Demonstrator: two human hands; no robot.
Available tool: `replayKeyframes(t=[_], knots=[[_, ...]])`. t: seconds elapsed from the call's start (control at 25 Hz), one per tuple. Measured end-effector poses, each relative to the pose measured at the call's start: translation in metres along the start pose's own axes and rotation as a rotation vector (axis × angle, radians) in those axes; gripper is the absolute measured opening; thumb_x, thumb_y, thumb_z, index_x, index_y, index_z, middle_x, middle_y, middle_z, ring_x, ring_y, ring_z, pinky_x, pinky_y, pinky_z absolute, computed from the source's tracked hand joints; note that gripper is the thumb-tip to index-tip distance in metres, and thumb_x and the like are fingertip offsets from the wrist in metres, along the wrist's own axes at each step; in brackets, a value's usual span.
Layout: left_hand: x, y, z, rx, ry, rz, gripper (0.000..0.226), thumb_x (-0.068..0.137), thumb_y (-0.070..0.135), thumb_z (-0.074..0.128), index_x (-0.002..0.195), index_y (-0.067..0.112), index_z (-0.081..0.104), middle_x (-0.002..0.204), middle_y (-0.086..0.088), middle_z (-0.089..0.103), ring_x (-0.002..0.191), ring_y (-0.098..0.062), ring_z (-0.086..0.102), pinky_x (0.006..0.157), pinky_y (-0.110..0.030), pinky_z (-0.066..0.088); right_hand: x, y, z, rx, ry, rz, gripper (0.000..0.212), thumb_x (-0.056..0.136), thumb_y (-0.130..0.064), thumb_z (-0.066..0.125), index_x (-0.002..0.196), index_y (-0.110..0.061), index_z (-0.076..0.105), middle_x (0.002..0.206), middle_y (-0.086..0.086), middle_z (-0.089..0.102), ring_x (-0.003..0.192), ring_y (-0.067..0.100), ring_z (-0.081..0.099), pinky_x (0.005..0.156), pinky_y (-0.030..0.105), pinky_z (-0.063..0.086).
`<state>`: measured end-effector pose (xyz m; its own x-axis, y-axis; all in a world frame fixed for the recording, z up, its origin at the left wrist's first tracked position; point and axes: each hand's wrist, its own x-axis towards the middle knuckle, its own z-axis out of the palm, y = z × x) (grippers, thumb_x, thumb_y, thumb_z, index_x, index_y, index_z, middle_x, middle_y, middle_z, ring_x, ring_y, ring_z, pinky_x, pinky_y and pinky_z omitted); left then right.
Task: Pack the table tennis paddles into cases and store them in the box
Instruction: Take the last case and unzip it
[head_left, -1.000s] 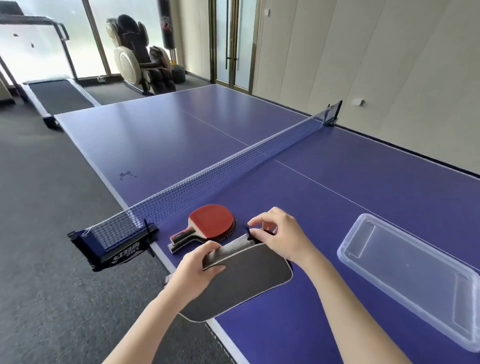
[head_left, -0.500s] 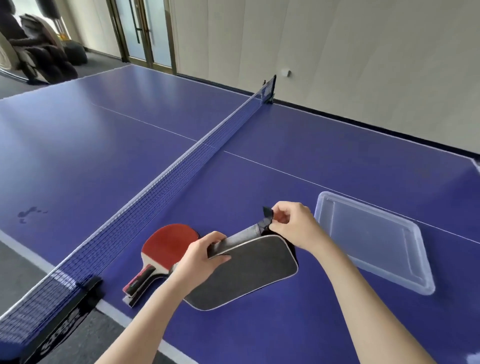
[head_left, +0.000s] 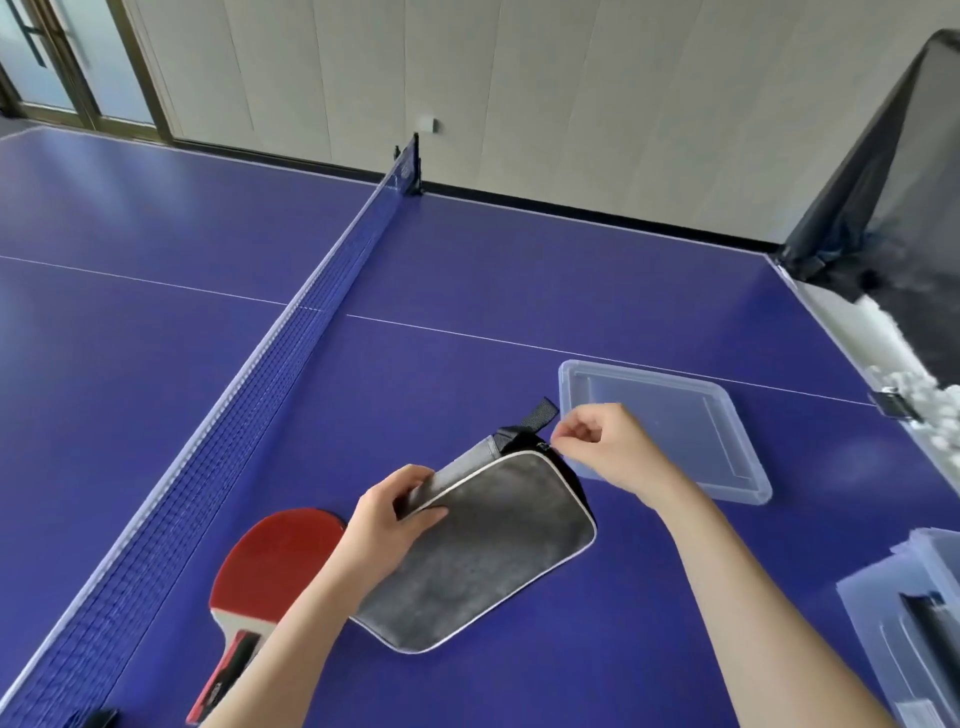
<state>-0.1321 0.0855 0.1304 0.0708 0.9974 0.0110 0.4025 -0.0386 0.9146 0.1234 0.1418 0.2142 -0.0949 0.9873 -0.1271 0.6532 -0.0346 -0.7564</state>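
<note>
A grey paddle case (head_left: 483, 556) with white piping lies on the blue table (head_left: 519, 291) near its front edge. My left hand (head_left: 387, 514) grips the case's upper left edge. My right hand (head_left: 605, 444) pinches the zipper pull at the case's far corner, beside a black loop strap (head_left: 537, 415). A red paddle (head_left: 270, 566) lies flat to the left of the case, its handle pointing toward me, partly hidden by my left forearm.
A clear plastic lid (head_left: 670, 410) lies just behind my right hand. A clear box (head_left: 914, 623) stands at the right edge. The net (head_left: 291, 343) crosses the table on the left. A dark ball-catch net (head_left: 893, 197) with white balls hangs at the far right.
The view has swung right, bringing the clear box and ball-catch net into sight. My right hand has shifted from the loop strap to the zipper pull. My left hand keeps its grip.
</note>
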Motion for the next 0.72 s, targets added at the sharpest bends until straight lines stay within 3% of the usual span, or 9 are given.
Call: replayKeyframes(t=[0.12, 0.24, 0.4, 0.56, 0.72], knots=[[0.003, -0.001, -0.007, -0.128, 0.034, 0.003, 0.022, 0.08, 0.006, 0.075, 0.092, 0.021, 0.065, 0.078, 0.0, 0.066, 0.069, -0.005, 0.056, 0.067, -0.022, 0.044, 0.0, 0.018, -0.01, 0.037, 0.048, 0.081, 0.011, 0.082, -0.017, 0.066, 0.073, -0.022, 0.069, 0.072, -0.002, 0.07, 0.069, 0.01, 0.061, 0.076, 0.033, 0.052], [0.005, 0.0, -0.019, -0.372, 0.09, -0.076, 0.023, 0.079, 0.006, 0.075, 0.092, 0.024, 0.069, 0.081, -0.01, 0.068, 0.075, -0.017, 0.06, 0.07, -0.038, 0.047, -0.003, 0.037, -0.017, 0.153, 0.079, 0.167, 0.012, 0.084, -0.011, 0.064, 0.077, -0.019, 0.07, 0.057, -0.01, 0.062, 0.057, 0.007, 0.053, 0.071, 0.03, 0.048], [0.007, 0.007, -0.026, -0.602, 0.137, -0.173, 0.019, 0.075, 0.015, 0.075, 0.092, 0.023, 0.07, 0.085, -0.003, 0.068, 0.083, -0.021, 0.063, 0.077, -0.041, 0.05, -0.013, 0.051, -0.012, 0.31, 0.042, 0.204, 0.009, 0.086, -0.009, 0.063, 0.084, -0.014, 0.07, 0.053, -0.011, 0.058, 0.058, 0.011, 0.049, 0.069, 0.024, 0.046], [0.01, 0.019, -0.017, -0.756, 0.195, -0.279, 0.014, 0.082, 0.01, 0.07, 0.091, 0.02, 0.069, 0.089, -0.008, 0.069, 0.078, -0.023, 0.066, 0.072, -0.038, 0.055, -0.021, 0.055, 0.011, 0.081, 0.18, 0.03, 0.015, 0.081, -0.011, 0.068, 0.071, -0.022, 0.067, 0.054, -0.016, 0.059, 0.053, -0.001, 0.051, 0.056, 0.01, 0.042], [0.016, 0.033, -0.009, -0.867, 0.279, -0.37, 0.015, 0.085, 0.01, 0.068, 0.099, 0.015, 0.064, 0.089, -0.009, 0.069, 0.074, -0.023, 0.066, 0.059, -0.036, 0.058, -0.032, 0.06, 0.03, -0.109, 0.304, -0.166, 0.014, 0.076, -0.003, 0.069, 0.072, -0.016, 0.066, 0.061, -0.013, 0.059, 0.056, 0.002, 0.055, 0.054, 0.009, 0.041]])
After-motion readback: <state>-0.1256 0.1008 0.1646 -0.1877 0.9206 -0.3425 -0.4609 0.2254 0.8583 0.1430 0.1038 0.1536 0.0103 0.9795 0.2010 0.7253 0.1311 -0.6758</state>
